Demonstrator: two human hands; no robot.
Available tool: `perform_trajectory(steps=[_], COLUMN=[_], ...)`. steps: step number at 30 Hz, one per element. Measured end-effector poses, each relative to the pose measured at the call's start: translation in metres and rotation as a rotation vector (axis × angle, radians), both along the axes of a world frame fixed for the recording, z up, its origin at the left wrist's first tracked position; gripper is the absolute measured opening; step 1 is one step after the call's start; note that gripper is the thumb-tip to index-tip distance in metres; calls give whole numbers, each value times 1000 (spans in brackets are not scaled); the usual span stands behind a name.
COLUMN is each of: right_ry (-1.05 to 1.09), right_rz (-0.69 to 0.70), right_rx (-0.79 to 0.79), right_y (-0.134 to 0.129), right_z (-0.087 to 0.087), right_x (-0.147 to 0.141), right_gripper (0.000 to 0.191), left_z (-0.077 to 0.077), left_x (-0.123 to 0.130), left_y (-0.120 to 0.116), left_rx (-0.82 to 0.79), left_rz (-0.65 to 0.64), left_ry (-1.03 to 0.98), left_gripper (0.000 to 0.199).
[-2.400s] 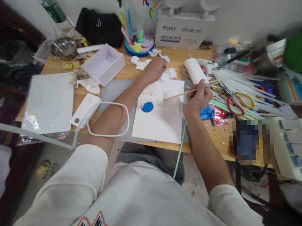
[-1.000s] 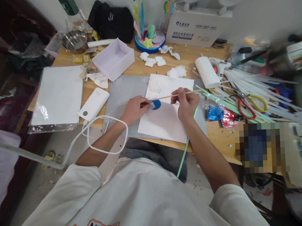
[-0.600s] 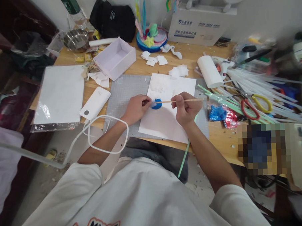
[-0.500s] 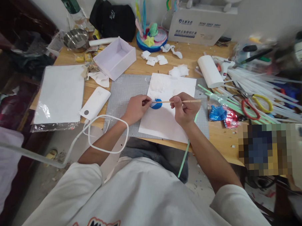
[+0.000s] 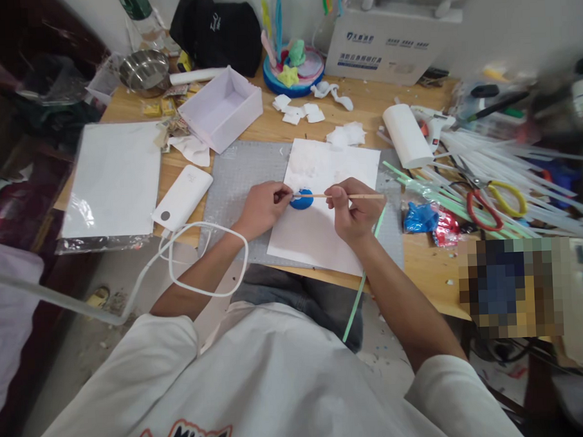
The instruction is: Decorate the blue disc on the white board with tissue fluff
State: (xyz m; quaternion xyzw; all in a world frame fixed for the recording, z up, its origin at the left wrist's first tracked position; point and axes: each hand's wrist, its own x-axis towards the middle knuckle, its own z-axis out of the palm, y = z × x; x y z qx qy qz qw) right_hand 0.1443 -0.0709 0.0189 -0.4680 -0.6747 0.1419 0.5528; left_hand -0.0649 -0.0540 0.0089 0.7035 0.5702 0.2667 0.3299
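A thin wooden stick (image 5: 361,196) runs level across the sheet of white paper (image 5: 316,230), gripped by my right hand (image 5: 353,209). Its left end reaches over a flat blue disc (image 5: 302,200) that lies on the paper. My left hand (image 5: 266,207) is closed in a pinch at the disc's left side, by the stick's tip; what sits between those fingertips is too small to make out. Behind the disc there is a patch of white fluffy material (image 5: 304,163). A grey cutting mat (image 5: 236,169) lies under the paper.
A white box (image 5: 224,112), a power bank (image 5: 183,197) with a looped cable and torn white pads (image 5: 296,110) surround the mat. On the right are a white roll (image 5: 408,136), a glue gun (image 5: 432,125), scissors (image 5: 484,207) and many translucent sticks (image 5: 505,151).
My right hand has shifted slightly left with the wooden stick. My left hand stays pinched beside the blue disc. The whole view has tilted a little.
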Motion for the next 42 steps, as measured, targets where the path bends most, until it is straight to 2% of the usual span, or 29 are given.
perform_trajectory(steps=[5, 12, 21, 26, 30, 33, 37, 40, 42], right_ry=[-68, -185, -353, -125, 67, 151, 399, 552, 654], right_rz=[41, 115, 137, 103, -39, -172, -308, -465, -491], right_rx=[42, -136, -253, -174, -132, -60, 22, 0, -24], right_y=[5, 30, 61, 55, 44, 41, 48, 58, 63], right_z=[12, 36, 43, 47, 52, 46, 20, -3, -14], right_x=[-7, -33, -52, -44, -23, 0, 34, 54, 61], right_gripper=[46, 54, 58, 58, 53, 53, 54, 58, 59], left_z=[3, 4, 5, 5, 3, 4, 14, 30, 43], left_x=[-4, -7, 1, 7, 7, 4, 2, 13, 28], left_y=[-6, -12, -6, -1, 1, 0, 3, 21, 44], left_rx=[26, 31, 24, -7, -12, 2, 7, 80, 158], left_rz=[11, -22, -26, 7, 14, -9, -38, -32, -74], left_ry=[-49, -53, 106, 148, 157, 144, 182, 270, 314], left_gripper=[14, 23, 26, 18, 15, 15, 20, 24, 21])
